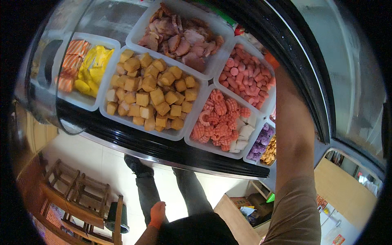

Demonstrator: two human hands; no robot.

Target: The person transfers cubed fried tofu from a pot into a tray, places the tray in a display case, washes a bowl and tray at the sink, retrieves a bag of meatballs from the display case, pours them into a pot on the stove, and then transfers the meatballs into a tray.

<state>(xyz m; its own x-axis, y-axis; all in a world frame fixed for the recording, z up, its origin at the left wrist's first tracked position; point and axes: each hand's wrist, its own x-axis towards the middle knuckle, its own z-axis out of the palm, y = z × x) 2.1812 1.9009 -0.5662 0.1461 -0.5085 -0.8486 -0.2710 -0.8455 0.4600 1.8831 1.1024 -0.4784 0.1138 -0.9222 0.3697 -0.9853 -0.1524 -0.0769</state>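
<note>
My right arm [295, 122] reaches over an open chest freezer, past the tub of pink sausage pieces [245, 73]. Its hand is mostly hidden by the black freezer rim; only a blurred orange patch shows at the arm's end, and what it touches is unclear. Low beside my leg hangs my left hand [157, 211], its fingers curled with nothing visible in them. Plastic tubs in the freezer hold browned tofu-like cubes [150, 95], sliced meat [183, 43], pink scored curls [217, 116] with white chunks [245, 134], and purple pieces [260, 142] beside golden-brown ones [269, 153].
A tub at the left holds orange-striped blocks [75, 52] and yellow pieces [95, 67], partly under a glass lid [58, 79]. The black freezer edge [153, 147] runs before my legs. Behind stand wooden chairs [88, 190], a dark bin [118, 217] and an open wooden compartment [239, 214].
</note>
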